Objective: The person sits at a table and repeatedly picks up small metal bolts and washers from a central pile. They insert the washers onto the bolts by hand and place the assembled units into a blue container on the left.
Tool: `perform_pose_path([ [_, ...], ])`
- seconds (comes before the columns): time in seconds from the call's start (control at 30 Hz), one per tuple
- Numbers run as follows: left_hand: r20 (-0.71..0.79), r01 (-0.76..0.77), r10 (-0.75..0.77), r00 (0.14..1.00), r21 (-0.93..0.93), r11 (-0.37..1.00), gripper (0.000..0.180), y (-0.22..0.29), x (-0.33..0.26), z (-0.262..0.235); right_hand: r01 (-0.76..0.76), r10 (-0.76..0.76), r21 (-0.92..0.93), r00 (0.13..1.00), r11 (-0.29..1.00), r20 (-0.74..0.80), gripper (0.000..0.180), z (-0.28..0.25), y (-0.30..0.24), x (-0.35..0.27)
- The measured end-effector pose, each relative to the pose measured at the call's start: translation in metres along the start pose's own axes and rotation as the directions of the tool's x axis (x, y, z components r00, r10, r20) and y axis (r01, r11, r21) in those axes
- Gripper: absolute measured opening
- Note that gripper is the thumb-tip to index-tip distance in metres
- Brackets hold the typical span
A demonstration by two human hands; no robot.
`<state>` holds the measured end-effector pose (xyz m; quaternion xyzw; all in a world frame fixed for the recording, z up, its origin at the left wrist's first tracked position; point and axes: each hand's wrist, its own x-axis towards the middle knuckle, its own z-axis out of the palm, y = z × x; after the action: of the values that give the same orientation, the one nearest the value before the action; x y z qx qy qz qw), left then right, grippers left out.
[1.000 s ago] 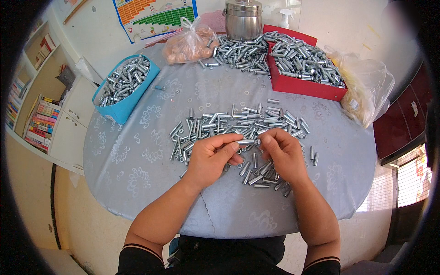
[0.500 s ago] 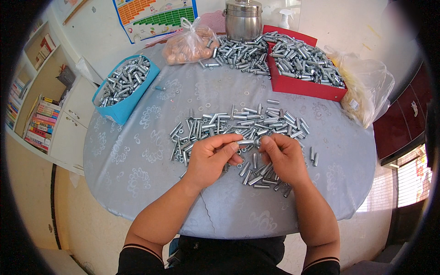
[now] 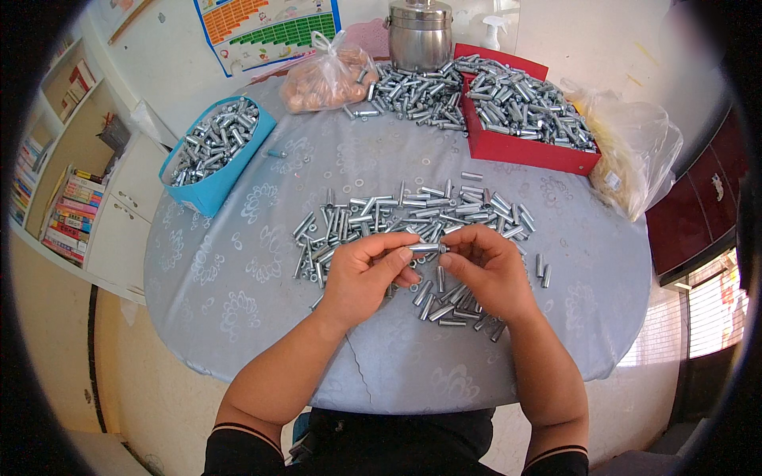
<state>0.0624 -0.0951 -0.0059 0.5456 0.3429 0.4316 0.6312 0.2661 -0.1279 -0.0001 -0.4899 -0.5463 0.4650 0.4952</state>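
Head: bolt [image 3: 424, 247] in both grips [image 3: 361, 278] [image 3: 494, 276]

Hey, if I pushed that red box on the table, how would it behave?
The red box would probably feel heavy for its size, since it is full of metal pieces. Some might slide off, as they look heaped above the front wall. Pushed right, it would likely bump the clear plastic bag beside it.

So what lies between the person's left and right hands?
In the head view, a short metal piece spans the gap, held by the fingertips of the left hand and right hand; loose metal cylinders lie below on the tablecloth.
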Motion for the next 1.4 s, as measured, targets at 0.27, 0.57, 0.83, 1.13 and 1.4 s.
perform_pose_path([
  [0.27, 0.006, 0.008, -0.009, 1.000, 0.071, 0.997, 0.024, -0.001, -0.003, -0.001, -0.070, 0.068, 0.081, 0.997, 0.994, 0.031, 0.011, 0.002, -0.005, -0.001],
  [0.57, 0.005, -0.006, 0.006, 1.000, 0.113, 0.994, 0.024, -0.003, -0.002, 0.000, -0.116, 0.113, 0.093, 0.993, 0.989, 0.035, 0.014, 0.000, 0.000, 0.002],
  [0.83, 0.008, 0.017, -0.018, 1.000, 0.131, 0.991, 0.022, 0.002, -0.005, 0.005, -0.109, 0.106, 0.133, 0.994, 0.985, 0.028, 0.018, 0.002, -0.003, 0.000],
  [1.13, -0.064, -0.061, 0.061, 0.996, -0.004, 0.998, 0.024, -0.005, -0.003, 0.013, -0.127, 0.128, 0.157, 0.992, 0.979, 0.004, 0.017, 0.001, 0.000, 0.002],
  [1.4, -0.017, 0.013, -0.011, 1.000, 0.075, 0.997, 0.022, 0.001, -0.001, 0.004, -0.070, 0.073, 0.184, 0.997, 0.981, -0.012, 0.016, 0.003, -0.002, 0.001],
])
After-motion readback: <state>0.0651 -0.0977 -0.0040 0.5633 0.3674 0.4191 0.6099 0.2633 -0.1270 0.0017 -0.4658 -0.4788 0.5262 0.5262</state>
